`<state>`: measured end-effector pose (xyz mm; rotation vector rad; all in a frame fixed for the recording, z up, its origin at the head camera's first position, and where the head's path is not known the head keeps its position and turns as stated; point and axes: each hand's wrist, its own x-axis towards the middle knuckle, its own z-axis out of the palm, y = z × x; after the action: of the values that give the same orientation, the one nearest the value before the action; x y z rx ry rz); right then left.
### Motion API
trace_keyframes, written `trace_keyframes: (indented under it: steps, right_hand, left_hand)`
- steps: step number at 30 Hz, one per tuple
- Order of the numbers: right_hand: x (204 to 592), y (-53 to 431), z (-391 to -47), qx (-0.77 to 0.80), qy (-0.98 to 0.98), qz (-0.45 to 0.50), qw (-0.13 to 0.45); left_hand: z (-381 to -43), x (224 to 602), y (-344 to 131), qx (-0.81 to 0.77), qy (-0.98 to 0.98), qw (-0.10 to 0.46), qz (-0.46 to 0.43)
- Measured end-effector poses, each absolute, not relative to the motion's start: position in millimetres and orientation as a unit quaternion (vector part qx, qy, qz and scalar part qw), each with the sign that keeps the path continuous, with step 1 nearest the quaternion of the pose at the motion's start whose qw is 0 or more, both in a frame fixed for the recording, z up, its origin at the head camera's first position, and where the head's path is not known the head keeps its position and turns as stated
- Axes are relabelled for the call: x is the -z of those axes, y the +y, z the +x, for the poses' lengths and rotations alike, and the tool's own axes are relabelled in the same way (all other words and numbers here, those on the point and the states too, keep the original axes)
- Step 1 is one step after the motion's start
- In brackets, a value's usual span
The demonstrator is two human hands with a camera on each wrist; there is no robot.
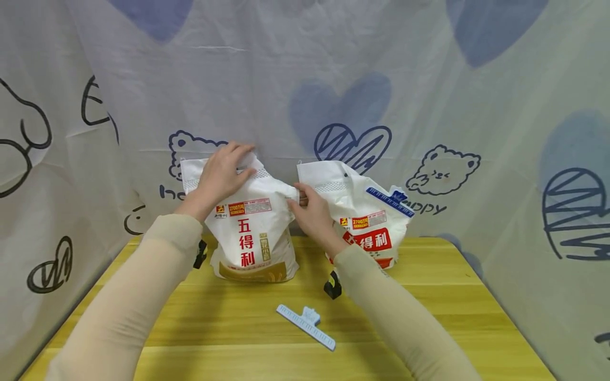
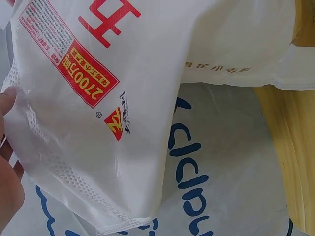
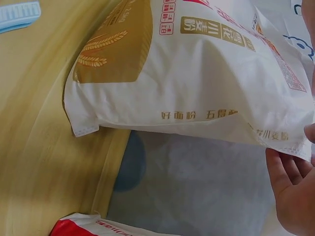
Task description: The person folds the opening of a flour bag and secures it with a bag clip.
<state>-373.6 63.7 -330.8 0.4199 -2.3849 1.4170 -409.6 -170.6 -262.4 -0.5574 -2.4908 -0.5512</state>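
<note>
hands (image 1: 225, 172) (image 1: 312, 212) hold gold-printed bag (image 1: 267, 225); pale clip (image 1: 306, 326) nearby

the gold-based flour bag (image 1: 267, 225) has red 五得利 running down its front, with 2700万吨 on the red box (image 2: 88, 81) above and a small ® beside the logo (image 2: 114, 125). its gold label (image 3: 216, 35) says 雪花小麦粉, and along the side i can read 好面粉. the red-labelled bag (image 1: 355, 198) next to it repeats 2700万吨 and shows 得利 in white on red, the character before those partly covered. over on the wall cloth (image 1: 267, 95) i read "appy". the pale clip (image 1: 306, 327) seems to carry lettering, too small to be sure of from here.
</note>
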Motion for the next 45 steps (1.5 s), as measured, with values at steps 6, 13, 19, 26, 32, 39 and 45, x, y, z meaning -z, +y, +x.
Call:
trace_keyframes:
  steps: [6,13,19,26,32,39,45]
  right_hand:
    - [328.7,61.1,-374.4,-0.500,-0.835,0.141,0.179]
    - [328.7,60.4,-374.7,-0.498,-0.837,0.131,0.184]
    - [327.2,60.8,-374.3,-0.497,-0.839,0.123,0.184]
    - [327.6,61.2,-376.5,-0.497,-0.836,0.121,0.198]
    - [329.6,61.0,-378.6,-0.494,-0.837,0.124,0.199]
    - [332.8,58.9,-379.4,-0.481,-0.833,0.132,0.238]
    - [340.9,56.0,-377.6,-0.457,-0.827,0.155,0.289]
  left_hand:
    - [-407.2,264.1,-172.4,0.208,-0.907,0.304,-0.204]
    - [-403.0,266.5,-177.0,0.215,-0.889,0.346,-0.207]
    - [-402.5,268.6,-182.1,0.219,-0.877,0.367,-0.220]
    - [-401.7,269.9,-184.8,0.219,-0.864,0.387,-0.235]
    - [-398.8,268.1,-186.9,0.214,-0.856,0.404,-0.243]
    - [-390.6,265.1,-190.0,0.208,-0.855,0.408,-0.245]
    - [-384.2,265.4,-195.0,0.210,-0.853,0.405,-0.255]
